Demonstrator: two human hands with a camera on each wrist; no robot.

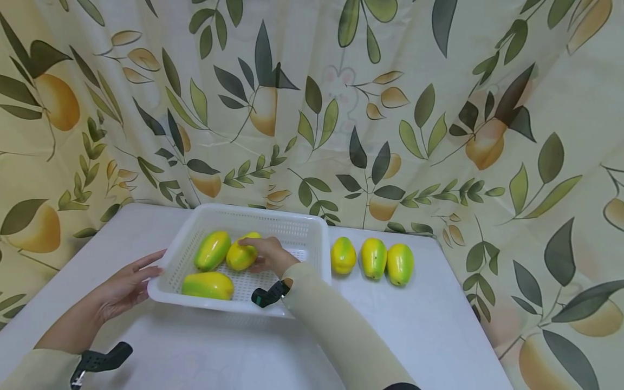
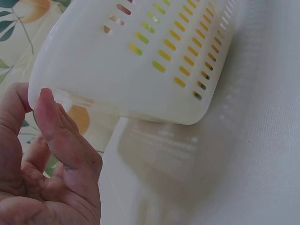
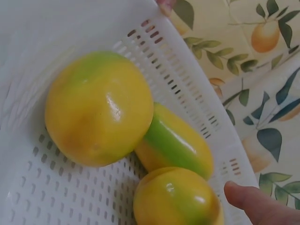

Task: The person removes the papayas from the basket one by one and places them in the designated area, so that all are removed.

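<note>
Three papayas (image 1: 374, 259) on tabletop (image 1: 195, 346), right of white basket (image 1: 214, 306); fruit-print curtain (image 1: 312, 114) behind. Left hand (image 1: 127, 284) pinches basket rim. Right hand (image 1: 270, 254) at one inner papaya (image 1: 239, 257); cannot tell whether grip is closed.

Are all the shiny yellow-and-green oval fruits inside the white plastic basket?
No, three shiny yellow-and-green oval fruits lie on the white tabletop, right of the white plastic basket.
</note>
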